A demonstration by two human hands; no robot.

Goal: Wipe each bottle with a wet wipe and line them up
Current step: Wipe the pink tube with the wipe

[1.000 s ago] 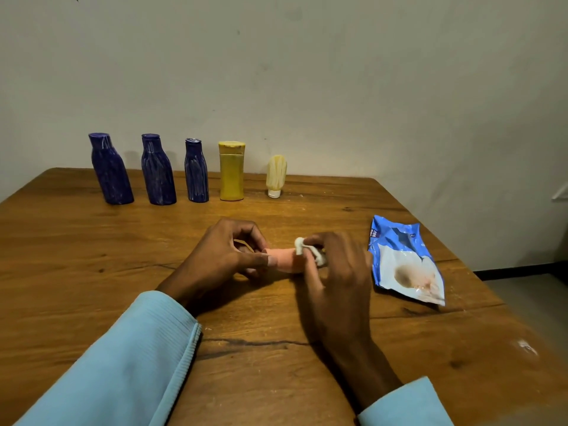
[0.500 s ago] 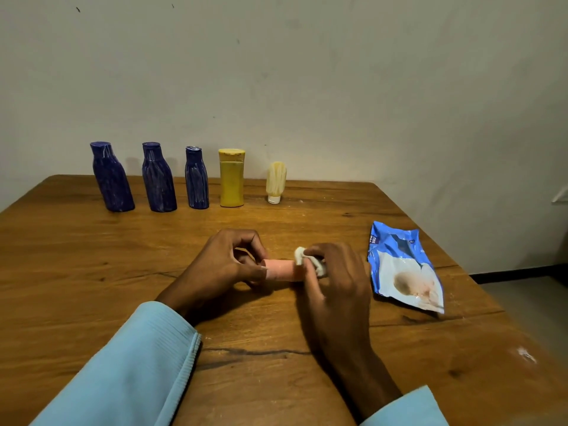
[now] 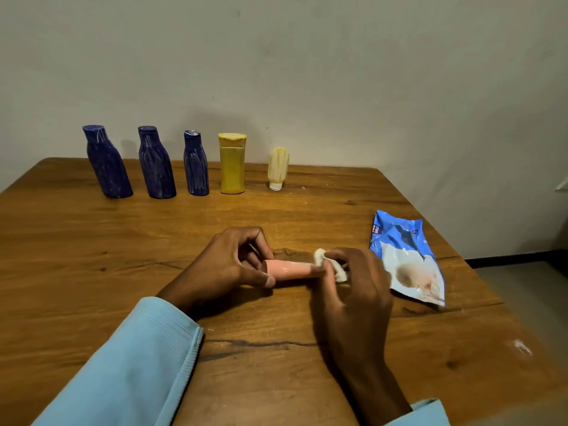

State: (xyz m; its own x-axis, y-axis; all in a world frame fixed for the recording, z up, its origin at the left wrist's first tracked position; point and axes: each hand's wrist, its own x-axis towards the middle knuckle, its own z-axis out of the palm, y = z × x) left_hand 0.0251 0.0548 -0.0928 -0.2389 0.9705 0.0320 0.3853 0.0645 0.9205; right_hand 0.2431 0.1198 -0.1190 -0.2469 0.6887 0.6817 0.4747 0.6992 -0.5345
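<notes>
**Wiping the pink tube before it joins the row**

Head view: the left hand (image 3: 229,265) is closed around one end of a pink tube (image 3: 290,269), thumb underneath and fingers curled over the top, holding it level just above the wooden table (image 3: 92,272). The right hand (image 3: 353,290) pinches a bunched white wet wipe (image 3: 330,264) against the tube's other end, fingers folded round it; that end of the tube is hidden under the wipe and fingers. At the far edge of the table five bottles stand in a line near the wall: three dark blue bottles (image 3: 156,167), a yellow bottle (image 3: 232,164) and a small cream tube (image 3: 277,167) standing on its cap. A blue wipe packet (image 3: 405,256) lies flat to the right of the hands, well clear of them.

To do this step well, the left hand probably needs to hold firm while turning the tube, so the wipe reaches all sides and not just the top face. The wipe looks tightly balled; opening it a little would likely cover more surface per stroke. The end under the left fingers will need a change of grip to be cleaned. After that, the open spot to the right of the cream tube seems the natural place to stand it.
</notes>
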